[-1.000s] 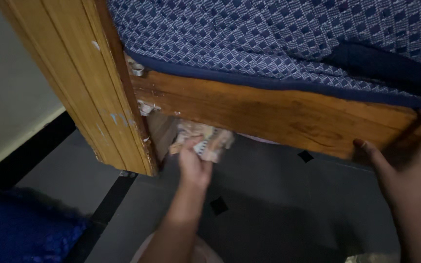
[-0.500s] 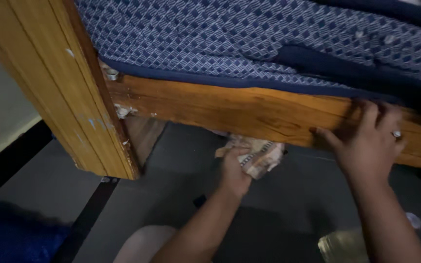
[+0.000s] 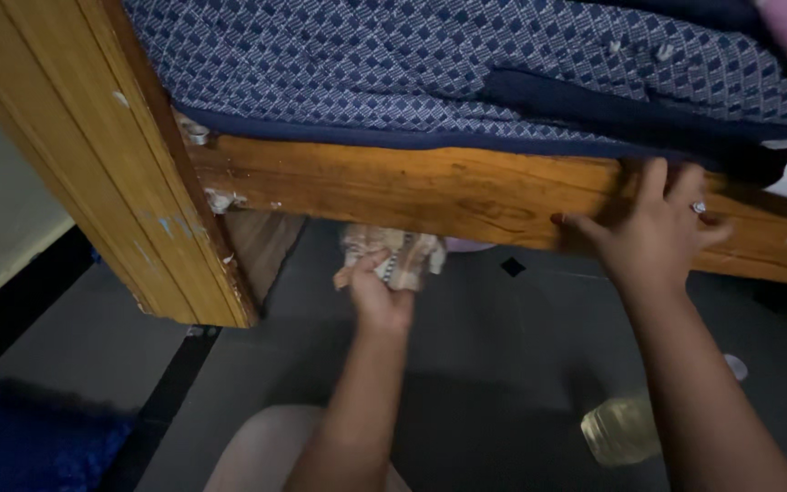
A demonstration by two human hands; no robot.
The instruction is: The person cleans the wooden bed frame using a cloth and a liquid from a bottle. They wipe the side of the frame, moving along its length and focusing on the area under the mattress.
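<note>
My left hand (image 3: 377, 293) grips a crumpled beige patterned cloth (image 3: 404, 257) just under the wooden side rail (image 3: 430, 193) of a bed, low over the dark floor. My right hand (image 3: 653, 232) lies flat against the rail's face farther right, fingers spread, with a ring on one finger. Above the rail sits a mattress in blue and white checked fabric (image 3: 430, 64).
A thick wooden bed post (image 3: 111, 173) stands at the left. A clear plastic bottle (image 3: 621, 426) lies on the dark tiled floor at lower right. My knee (image 3: 266, 451) shows at the bottom. A blue fabric (image 3: 29, 442) sits at bottom left.
My left hand has moved the cloth along under the rail, away from the post. My right hand has shifted along the rail and stays pressed on it.
</note>
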